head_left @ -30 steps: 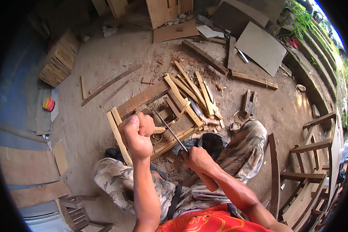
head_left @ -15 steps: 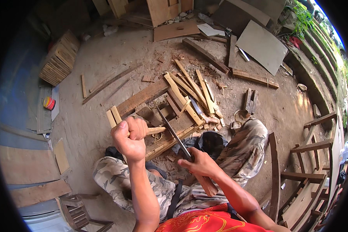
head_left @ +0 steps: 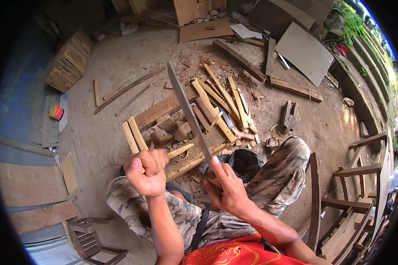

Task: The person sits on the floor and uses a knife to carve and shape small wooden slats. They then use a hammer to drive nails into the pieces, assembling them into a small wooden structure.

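Observation:
My left hand [head_left: 147, 173] is a fist wrapped round a short light-wood stick [head_left: 181, 150], whose tapered end sticks out to the right. My right hand [head_left: 228, 187] grips a machete, its long grey blade [head_left: 186, 106] raised and slanting up and away to the left, just beyond the stick's tip and apart from it. The machete's handle is mostly hidden by my fingers. Below both hands lies a low frame of brown wood [head_left: 163, 108]. Two pale wood strips [head_left: 135, 134] rest at its left end, and several more strips [head_left: 214, 108] are heaped on its right side.
A second blade with a wooden handle [head_left: 243, 134] lies among the strips. A black bag [head_left: 244, 164] sits between my legs. Dark beams [head_left: 239, 61] and a grey board [head_left: 303, 53] lie farther off. Wooden chair frames [head_left: 358, 170] stand right; a slatted wooden stack [head_left: 70, 59] stands left.
The machete's blade has swung upward and away from the stick, and my right hand has turned with it. My left hand, still round the stick, sits slightly lower.

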Tool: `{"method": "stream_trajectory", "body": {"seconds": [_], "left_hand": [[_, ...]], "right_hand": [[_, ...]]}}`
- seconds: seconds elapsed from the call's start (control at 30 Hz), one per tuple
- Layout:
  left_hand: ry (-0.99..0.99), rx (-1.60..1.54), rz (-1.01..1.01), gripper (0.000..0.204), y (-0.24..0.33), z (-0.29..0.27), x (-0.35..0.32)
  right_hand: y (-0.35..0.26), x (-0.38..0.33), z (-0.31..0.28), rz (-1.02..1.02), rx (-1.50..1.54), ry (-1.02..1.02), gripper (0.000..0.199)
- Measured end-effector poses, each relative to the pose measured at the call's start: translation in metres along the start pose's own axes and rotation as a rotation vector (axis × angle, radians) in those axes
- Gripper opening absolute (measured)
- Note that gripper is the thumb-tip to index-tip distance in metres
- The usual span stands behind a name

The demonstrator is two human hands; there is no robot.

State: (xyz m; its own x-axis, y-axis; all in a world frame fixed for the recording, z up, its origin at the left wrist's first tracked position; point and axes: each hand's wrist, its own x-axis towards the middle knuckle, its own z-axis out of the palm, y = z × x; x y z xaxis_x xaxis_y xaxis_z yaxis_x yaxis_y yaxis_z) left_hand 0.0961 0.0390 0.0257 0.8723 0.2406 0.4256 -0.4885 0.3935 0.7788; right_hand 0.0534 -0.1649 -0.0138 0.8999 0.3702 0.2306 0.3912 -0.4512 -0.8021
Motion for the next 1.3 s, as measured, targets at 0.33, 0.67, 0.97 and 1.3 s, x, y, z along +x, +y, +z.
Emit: {"method": "stream_trajectory", "body": {"seconds": [0.33, 0.67, 0.97, 1.3], "left_hand": [[-0.034, -0.045, 0.049, 0.049, 0.001, -0.008, -0.010], [-0.062, -0.008, 0.054, 0.050, 0.003, -0.005, -0.009], [-0.063, 0.021, 0.025, 0.048, -0.001, 0.004, 0.002], [0.030, 0.129, -0.081, 0.044, -0.004, 0.019, 0.021]], "right_hand": [[-0.011, 0.005, -0.005, 0.025, 0.068, 0.097, 0.087], [-0.010, -0.001, 0.001, 0.072, 0.023, -0.021, 0.087], [-0.003, 0.001, 0.001, 0.208, -0.060, -0.221, 0.085], [-0.002, 0.011, -0.008, 0.291, -0.075, -0.351, 0.088]]}}
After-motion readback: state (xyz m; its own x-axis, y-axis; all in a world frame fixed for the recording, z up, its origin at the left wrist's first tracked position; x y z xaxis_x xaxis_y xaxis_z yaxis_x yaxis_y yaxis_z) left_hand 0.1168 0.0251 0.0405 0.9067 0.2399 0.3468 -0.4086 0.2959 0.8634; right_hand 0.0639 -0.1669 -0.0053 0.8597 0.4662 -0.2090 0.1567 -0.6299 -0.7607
